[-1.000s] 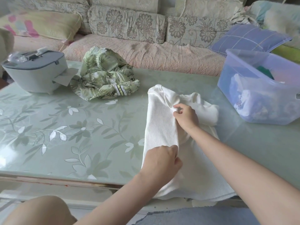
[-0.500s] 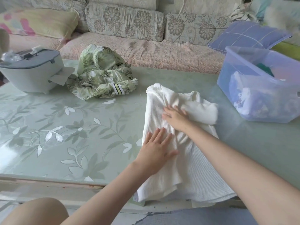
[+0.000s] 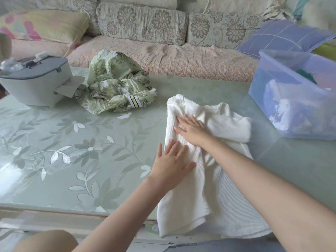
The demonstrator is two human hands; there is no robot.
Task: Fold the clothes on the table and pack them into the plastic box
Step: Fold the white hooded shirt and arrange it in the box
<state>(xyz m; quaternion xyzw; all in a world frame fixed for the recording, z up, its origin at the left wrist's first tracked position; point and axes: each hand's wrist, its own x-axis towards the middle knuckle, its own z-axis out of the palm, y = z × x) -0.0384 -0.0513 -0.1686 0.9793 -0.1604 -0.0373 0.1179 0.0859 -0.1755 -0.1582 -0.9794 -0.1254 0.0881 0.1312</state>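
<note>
A white ribbed shirt [image 3: 216, 193] lies lengthwise on the green glass table [image 3: 72, 151], its left side folded over and its hem hanging past the near edge. My left hand [image 3: 171, 164] lies flat with spread fingers on the shirt's left fold. Farther up, my right hand [image 3: 190, 130] presses flat on the same fold near the collar. A crumpled green leaf-print garment [image 3: 116, 88] sits at the back of the table. The translucent blue plastic box [image 3: 298, 95] stands at the right with clothes inside.
A grey lidded appliance [image 3: 36, 82] with a paper sheet beside it stands at the back left. Behind the table runs a floral sofa [image 3: 163, 42] with pillows. My knee [image 3: 45, 240] shows below the near table edge.
Both hands let go of the pinched fold and opened flat. They now press the folded left side of the white shirt down, sliding slightly to the left.
</note>
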